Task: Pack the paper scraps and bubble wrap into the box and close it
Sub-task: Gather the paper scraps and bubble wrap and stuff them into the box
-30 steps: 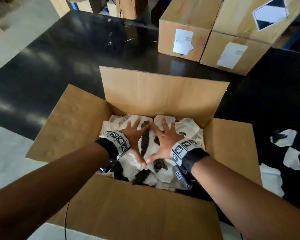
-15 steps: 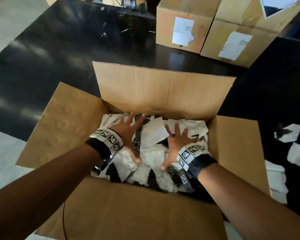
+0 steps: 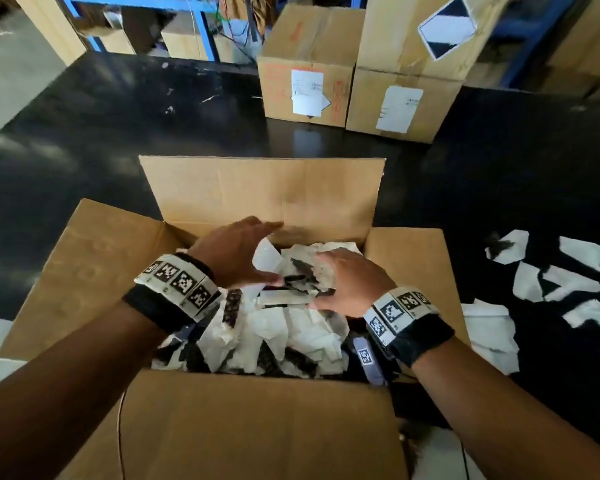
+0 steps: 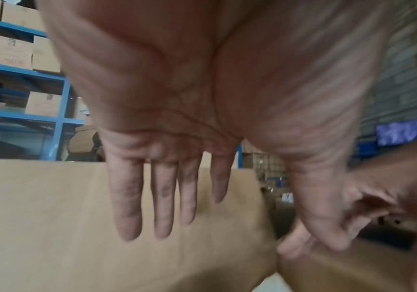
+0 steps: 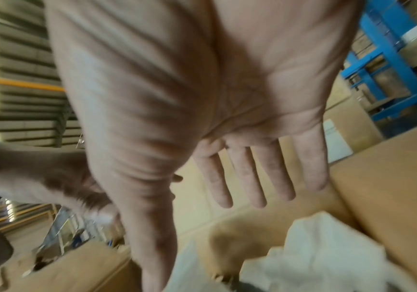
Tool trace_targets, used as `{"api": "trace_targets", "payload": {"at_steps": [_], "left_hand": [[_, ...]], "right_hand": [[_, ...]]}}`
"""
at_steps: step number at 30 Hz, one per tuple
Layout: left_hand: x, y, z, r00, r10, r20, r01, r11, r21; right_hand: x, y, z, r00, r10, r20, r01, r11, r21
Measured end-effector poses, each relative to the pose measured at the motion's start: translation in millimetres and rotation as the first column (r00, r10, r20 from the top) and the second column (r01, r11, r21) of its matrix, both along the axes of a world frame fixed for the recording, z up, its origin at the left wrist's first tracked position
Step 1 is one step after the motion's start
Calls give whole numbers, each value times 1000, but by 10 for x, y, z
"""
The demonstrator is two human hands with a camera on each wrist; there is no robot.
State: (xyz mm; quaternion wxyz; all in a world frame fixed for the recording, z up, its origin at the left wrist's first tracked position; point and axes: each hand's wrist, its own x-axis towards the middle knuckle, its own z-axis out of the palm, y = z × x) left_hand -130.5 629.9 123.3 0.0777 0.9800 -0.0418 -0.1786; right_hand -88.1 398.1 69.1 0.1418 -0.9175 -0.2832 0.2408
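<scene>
An open cardboard box (image 3: 94,265) stands on the black table, all its flaps up or spread. White and black paper scraps (image 3: 291,334) fill it. My left hand (image 3: 236,251) hovers over the scraps with straight fingers (image 4: 127,199) reaching toward the far flap (image 3: 264,192). Fingers stretched out, my right hand (image 3: 350,282) is just above the scraps (image 5: 322,254) at the box's right side. Both palms are empty. No bubble wrap can be made out.
More torn paper scraps (image 3: 555,271) lie on the black table (image 3: 84,133) right of the box. Two closed cardboard boxes (image 3: 305,88) with white labels stand at the table's far side, a third stacked on the right one. Blue shelving (image 3: 201,19) is behind.
Both hands have lifted off the scraps they were pressing down. The left hand rose and moved toward the far flap; the right hand shifted right and up.
</scene>
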Motion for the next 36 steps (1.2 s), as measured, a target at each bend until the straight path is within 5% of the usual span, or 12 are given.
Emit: {"api": "trace_targets", "payload": {"at_steps": [5, 10, 14, 18, 22, 26, 31, 36], "left_hand": [[162, -1115, 227, 946, -64, 319, 155, 951, -268], [414, -2521, 95, 905, -207, 371, 345, 867, -359], [505, -3641, -314, 909, -316, 272, 388, 879, -278], [495, -4408, -988, 949, -305, -83, 294, 947, -129], [392, -4777, -1707, 962, -151, -229, 149, 989, -24], [151, -4936, -2361, 985, 24, -173, -39, 996, -79], [31, -5128, -2791, 996, 66, -55, -74, 984, -162], [501, -5246, -2859, 998, 58, -12, -60, 979, -195]], "right_hand": [[-21, -1019, 154, 965, -224, 138, 193, 959, 208], [-71, -2270, 49, 866, -469, 172, 402, 859, 318], [-206, -3201, -261, 828, -545, 131, 509, 829, 233], [-358, -3993, -707, 805, -591, 58, 586, 807, 77], [-360, -4617, -1122, 774, -634, 0, 633, 774, -10], [-98, -5078, -1454, 741, -672, 10, 672, 740, -28], [469, -5348, -1879, 719, -694, 12, 694, 717, -66], [733, -5174, -2147, 845, -535, -2, 535, 844, -29]]}}
